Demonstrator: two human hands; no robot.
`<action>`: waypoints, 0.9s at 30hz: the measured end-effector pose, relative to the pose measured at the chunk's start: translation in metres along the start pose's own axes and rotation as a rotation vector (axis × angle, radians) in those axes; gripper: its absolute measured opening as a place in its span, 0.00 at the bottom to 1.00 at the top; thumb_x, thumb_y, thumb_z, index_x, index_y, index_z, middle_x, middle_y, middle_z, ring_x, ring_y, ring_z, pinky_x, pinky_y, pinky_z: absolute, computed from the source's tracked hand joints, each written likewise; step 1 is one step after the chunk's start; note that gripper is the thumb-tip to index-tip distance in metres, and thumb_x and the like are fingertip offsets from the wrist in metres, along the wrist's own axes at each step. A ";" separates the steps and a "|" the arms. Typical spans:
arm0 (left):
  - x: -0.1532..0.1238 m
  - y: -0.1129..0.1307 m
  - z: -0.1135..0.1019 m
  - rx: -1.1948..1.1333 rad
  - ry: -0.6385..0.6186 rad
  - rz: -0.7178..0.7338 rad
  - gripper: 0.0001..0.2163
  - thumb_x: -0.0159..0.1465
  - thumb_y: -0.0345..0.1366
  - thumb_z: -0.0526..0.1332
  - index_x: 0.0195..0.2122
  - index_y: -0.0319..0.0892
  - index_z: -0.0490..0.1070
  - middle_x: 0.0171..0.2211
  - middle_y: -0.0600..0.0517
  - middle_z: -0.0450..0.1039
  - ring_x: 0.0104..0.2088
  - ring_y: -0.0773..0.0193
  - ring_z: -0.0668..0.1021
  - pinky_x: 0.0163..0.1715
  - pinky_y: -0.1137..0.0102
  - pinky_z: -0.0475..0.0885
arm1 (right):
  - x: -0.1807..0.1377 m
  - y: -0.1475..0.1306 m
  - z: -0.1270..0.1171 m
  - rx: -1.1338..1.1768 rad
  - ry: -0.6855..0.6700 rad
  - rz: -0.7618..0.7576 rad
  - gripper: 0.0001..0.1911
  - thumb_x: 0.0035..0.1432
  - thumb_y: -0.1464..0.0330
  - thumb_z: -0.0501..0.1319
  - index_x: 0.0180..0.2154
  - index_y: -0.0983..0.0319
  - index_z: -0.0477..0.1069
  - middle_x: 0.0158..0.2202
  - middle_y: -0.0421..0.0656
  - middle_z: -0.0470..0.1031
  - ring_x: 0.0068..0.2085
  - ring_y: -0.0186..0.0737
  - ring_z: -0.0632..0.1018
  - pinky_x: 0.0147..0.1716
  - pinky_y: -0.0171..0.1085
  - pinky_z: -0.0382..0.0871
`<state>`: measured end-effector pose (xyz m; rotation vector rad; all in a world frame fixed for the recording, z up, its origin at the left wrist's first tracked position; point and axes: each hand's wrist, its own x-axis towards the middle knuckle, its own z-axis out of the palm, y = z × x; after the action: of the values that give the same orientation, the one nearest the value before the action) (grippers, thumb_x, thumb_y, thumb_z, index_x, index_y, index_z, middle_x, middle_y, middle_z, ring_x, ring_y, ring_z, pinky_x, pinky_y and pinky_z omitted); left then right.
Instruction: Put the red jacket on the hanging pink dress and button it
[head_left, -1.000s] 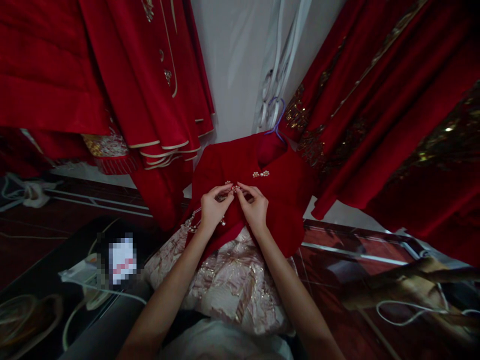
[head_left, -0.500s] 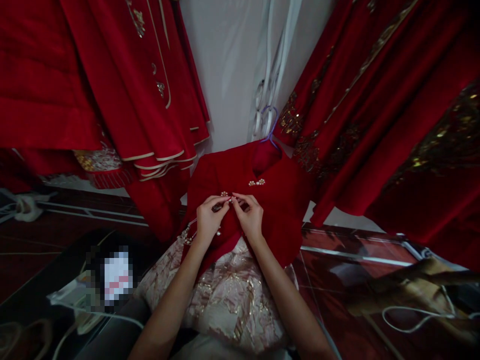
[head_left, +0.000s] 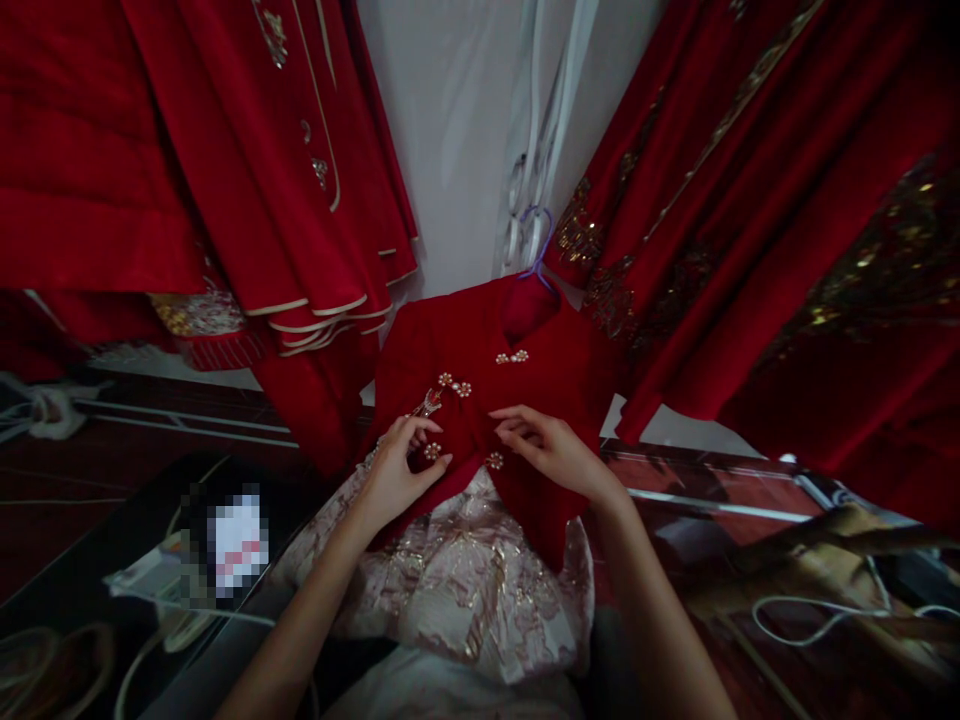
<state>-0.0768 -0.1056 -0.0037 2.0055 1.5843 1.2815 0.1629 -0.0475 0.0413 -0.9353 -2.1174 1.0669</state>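
Note:
A small red jacket (head_left: 555,370) on a purple hanger (head_left: 537,250) lies in front of me over a pale pink and gold brocade skirt (head_left: 465,580). Pearl clasps run down its front; the top clasp (head_left: 512,356) and the second clasp (head_left: 454,384) look fastened. My left hand (head_left: 397,465) pinches the left front edge at a lower pearl clasp half (head_left: 432,451). My right hand (head_left: 547,450) pinches the right front edge beside its pearl piece (head_left: 494,460). The two edges are apart.
Red gowns with gold trim hang at left (head_left: 247,170) and right (head_left: 750,220). A white wall (head_left: 457,120) stands behind. The floor is dark red tile (head_left: 675,520) with white cables (head_left: 810,620). A dark case with a blurred label (head_left: 232,540) lies at lower left.
Both hands have moved down from the second clasp, which now looks closed, to the lower one. My right hand has shifted rightward and the view has tilted slightly.

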 end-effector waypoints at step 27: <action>0.003 0.022 -0.023 0.210 -0.306 0.044 0.04 0.58 0.30 0.60 0.34 0.44 0.70 0.30 0.54 0.73 0.31 0.65 0.76 0.34 0.71 0.70 | -0.002 -0.013 0.042 -0.552 0.100 0.299 0.10 0.48 0.69 0.63 0.34 0.61 0.65 0.28 0.44 0.74 0.29 0.40 0.74 0.27 0.35 0.56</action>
<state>-0.0802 -0.1175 0.0258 2.2438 1.5861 0.7977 0.1285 -0.0733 0.0306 -1.5668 -2.2756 0.5435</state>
